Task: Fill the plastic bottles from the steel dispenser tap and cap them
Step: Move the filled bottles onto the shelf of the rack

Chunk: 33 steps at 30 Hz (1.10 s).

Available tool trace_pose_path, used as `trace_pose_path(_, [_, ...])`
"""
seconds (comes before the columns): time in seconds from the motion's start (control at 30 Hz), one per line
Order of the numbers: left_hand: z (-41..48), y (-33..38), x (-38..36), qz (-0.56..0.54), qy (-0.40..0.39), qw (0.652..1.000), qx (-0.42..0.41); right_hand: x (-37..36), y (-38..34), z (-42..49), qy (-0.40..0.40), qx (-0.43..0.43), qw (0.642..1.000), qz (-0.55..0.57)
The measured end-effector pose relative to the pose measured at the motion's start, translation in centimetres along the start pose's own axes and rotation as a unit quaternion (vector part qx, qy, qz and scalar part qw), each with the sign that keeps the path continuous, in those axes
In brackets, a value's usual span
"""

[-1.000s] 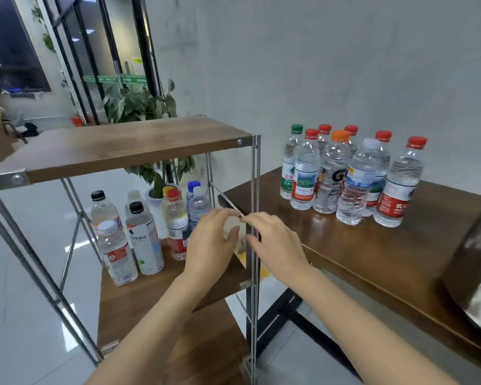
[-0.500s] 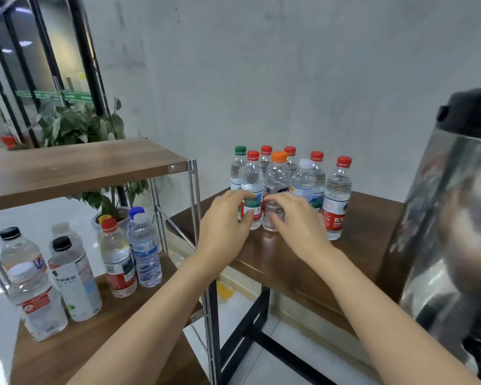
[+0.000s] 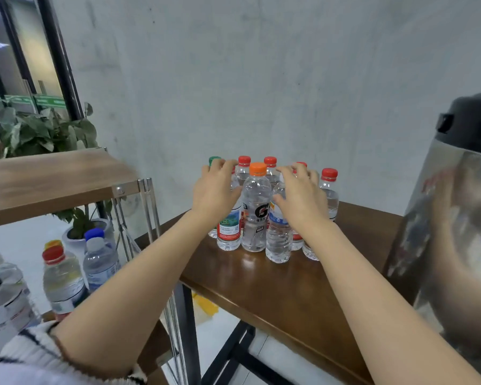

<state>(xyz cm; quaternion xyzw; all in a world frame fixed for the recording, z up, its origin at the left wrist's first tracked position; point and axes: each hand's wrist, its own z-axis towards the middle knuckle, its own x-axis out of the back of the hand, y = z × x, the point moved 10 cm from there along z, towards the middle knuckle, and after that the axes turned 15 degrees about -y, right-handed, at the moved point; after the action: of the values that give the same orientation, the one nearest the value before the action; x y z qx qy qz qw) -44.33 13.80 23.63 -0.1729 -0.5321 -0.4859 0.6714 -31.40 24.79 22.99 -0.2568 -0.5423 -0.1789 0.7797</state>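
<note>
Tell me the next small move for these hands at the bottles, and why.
Probably close the right hand round the orange-capped bottle: it stands upright between that hand and the left hand, both open, and the steel dispenser is on the right.

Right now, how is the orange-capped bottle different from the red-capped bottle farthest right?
The orange-capped clear plastic bottle is fatter and shows a black G label; the red-capped clear plastic bottle is slimmer. The orange-capped one stands up front; the right hand hides part of the red-capped one. Both stand upright and capped on the brown wooden table.
</note>
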Motion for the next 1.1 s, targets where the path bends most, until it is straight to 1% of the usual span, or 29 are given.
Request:
trace_pose_path(0.23, [3.5,-1.6,-2.4,0.030,-0.040,0.998,0.040,-2.0,1.2,1.9,-0.017,-0.021,1.000,0.004])
trace_pose_path(0.4, [3.8,-2.4,-3.5,0.025,-0.032,0.998,0.048,-3.0,1.8,2.5,-0.015,-0.028,0.999,0.025])
trace_pose_path(0.57, [3.6,-3.2,-4.2,-0.063,-0.017,0.997,0.039,-4.2,2.0,2.5,-0.010,-0.024,0.998,0.051])
trace_pose_path(0.67, [3.4,-3.7,-4.7,-0.131,-0.008,0.991,0.036,-4.4,1.9,2.1,0.003,-0.015,0.999,0.051])
trace_pose_path(0.77, [2.7,-3.4,-4.8,-0.175,0.009,0.984,0.019,-4.3,1.7,1.7,0.018,-0.010,0.998,0.053])
trace_pose_path(0.97, [1.4,-3.0,-5.0,-0.217,0.029,0.976,0.005,-4.2,1.4,0.8,0.037,0.001,0.997,0.069])
trace_pose_path(1.1, [0.2,-2.5,-4.8,-0.222,0.041,0.974,0.000,-4.4,0.9,0.2,0.047,0.013,0.996,0.078])
